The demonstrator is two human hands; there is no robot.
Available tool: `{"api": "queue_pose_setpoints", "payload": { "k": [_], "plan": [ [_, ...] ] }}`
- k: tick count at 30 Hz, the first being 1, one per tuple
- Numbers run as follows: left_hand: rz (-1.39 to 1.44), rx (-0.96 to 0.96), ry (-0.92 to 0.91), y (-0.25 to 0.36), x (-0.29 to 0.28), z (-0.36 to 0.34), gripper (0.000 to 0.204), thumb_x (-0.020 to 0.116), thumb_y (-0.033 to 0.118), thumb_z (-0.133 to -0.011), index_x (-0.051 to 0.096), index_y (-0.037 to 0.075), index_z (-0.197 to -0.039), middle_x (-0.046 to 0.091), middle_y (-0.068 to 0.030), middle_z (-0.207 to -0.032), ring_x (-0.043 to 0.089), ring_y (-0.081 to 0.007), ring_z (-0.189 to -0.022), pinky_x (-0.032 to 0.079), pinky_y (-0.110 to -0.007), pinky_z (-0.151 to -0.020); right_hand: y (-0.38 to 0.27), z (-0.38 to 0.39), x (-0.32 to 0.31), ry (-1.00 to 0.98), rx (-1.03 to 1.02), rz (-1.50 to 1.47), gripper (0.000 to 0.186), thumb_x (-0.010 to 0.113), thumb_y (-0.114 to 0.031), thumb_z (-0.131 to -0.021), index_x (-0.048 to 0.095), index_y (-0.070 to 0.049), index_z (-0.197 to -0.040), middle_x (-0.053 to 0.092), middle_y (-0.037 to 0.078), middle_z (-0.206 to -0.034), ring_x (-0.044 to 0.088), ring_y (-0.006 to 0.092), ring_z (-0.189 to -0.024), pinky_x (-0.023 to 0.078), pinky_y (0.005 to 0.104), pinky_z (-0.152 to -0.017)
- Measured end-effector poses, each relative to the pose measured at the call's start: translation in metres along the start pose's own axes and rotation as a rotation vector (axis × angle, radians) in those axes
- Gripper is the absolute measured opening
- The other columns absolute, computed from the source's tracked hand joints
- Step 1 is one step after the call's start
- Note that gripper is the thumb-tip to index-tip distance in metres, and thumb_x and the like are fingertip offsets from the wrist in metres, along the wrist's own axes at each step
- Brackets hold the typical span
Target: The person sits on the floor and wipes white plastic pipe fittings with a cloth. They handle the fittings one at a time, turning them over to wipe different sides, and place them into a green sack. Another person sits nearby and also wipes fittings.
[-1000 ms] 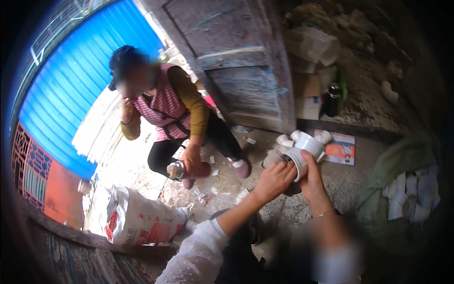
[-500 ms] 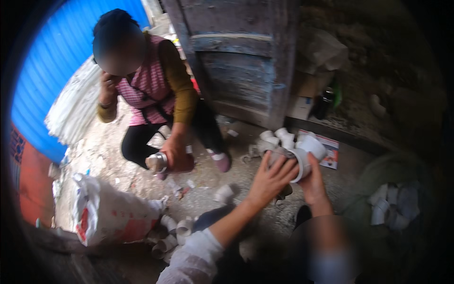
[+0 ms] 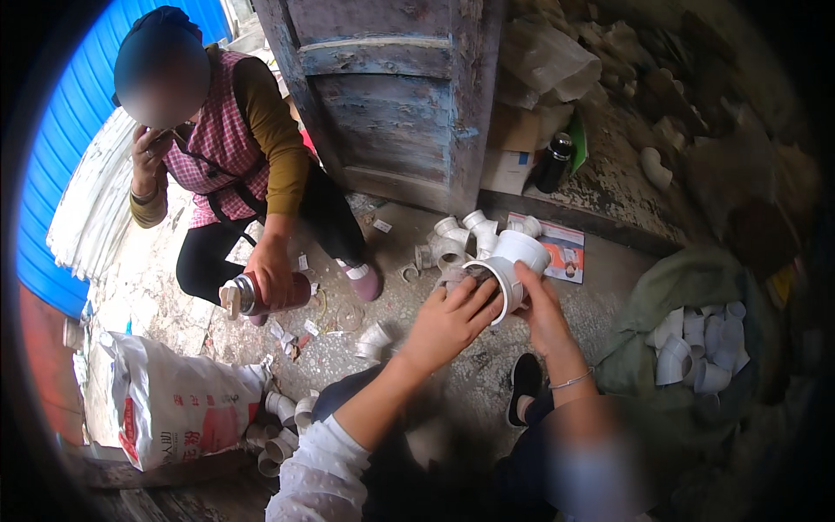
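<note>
My right hand (image 3: 546,315) is closed around a white plastic pipe fitting (image 3: 524,256), holding it tilted with its wide rimmed opening toward my left hand. At that opening, the fingers of my left hand (image 3: 452,317) are bent and press in at the rim. A greyish piece that looks like a rag (image 3: 477,273) shows under those fingers; most of it is hidden. Just beyond, several white pipe fittings (image 3: 450,230) lie in a loose group on the floor.
Opposite, a person (image 3: 235,139) crouches, holding a dark red flask (image 3: 283,291). A white sack (image 3: 187,404) with fittings beside it stands at left; a green sack (image 3: 639,304) with fittings is at right. A wooden door (image 3: 383,113) rises behind. One fitting (image 3: 372,341) lies mid-floor.
My view has turned, so the surroundings sit further left and up in it. Both hands stay at the same fitting, its rim still facing my left hand.
</note>
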State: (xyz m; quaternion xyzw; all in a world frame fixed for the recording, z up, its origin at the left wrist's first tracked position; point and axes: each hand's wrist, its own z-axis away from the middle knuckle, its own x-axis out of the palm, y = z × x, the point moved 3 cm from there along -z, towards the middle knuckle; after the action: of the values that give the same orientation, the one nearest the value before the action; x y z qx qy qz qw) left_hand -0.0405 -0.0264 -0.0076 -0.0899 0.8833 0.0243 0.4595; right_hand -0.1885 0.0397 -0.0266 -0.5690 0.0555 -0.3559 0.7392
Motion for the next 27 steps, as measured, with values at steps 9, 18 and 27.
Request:
{"api": "queue_pose_setpoints", "payload": {
  "k": [9, 18, 27],
  "plan": [
    [-0.054, 0.218, 0.049, 0.026, -0.005, 0.004, 0.038, 0.059, 0.015, -0.073, 0.062, 0.018, -0.111, 0.054, -0.0008, -0.121, 0.05, -0.0172, -0.104, 0.047, -0.034, -0.08, -0.032, -0.011, -0.044, -0.265, -0.15, 0.342, 0.04, 0.055, -0.036, -0.091, 0.056, -0.009, -0.122, 0.059, 0.006, -0.115, 0.054, 0.0113, -0.103, 0.046, 0.0258, -0.08],
    [0.094, 0.022, 0.071, 0.009, 0.008, -0.002, 0.031, 0.061, 0.008, -0.067, 0.062, 0.01, -0.098, 0.058, -0.004, -0.112, 0.055, -0.0246, -0.105, 0.052, -0.032, -0.078, -0.023, 0.011, -0.021, -0.049, -0.283, 0.086, 0.022, 0.063, -0.014, -0.081, 0.056, -0.008, -0.101, 0.054, -0.001, -0.092, 0.049, 0.0072, -0.084, 0.038, 0.0211, -0.073],
    [0.639, -0.411, 0.003, 0.011, 0.021, -0.012, 0.054, 0.069, -0.003, -0.057, 0.057, 0.003, -0.109, 0.058, -0.0114, -0.109, 0.053, -0.0345, -0.103, 0.045, -0.04, -0.09, -0.032, 0.01, -0.016, 0.136, -0.842, 0.395, 0.035, 0.071, -0.008, -0.072, 0.058, -0.004, -0.104, 0.052, 0.007, -0.1, 0.053, 0.0164, -0.095, 0.043, 0.0291, -0.083]
  ]
}}
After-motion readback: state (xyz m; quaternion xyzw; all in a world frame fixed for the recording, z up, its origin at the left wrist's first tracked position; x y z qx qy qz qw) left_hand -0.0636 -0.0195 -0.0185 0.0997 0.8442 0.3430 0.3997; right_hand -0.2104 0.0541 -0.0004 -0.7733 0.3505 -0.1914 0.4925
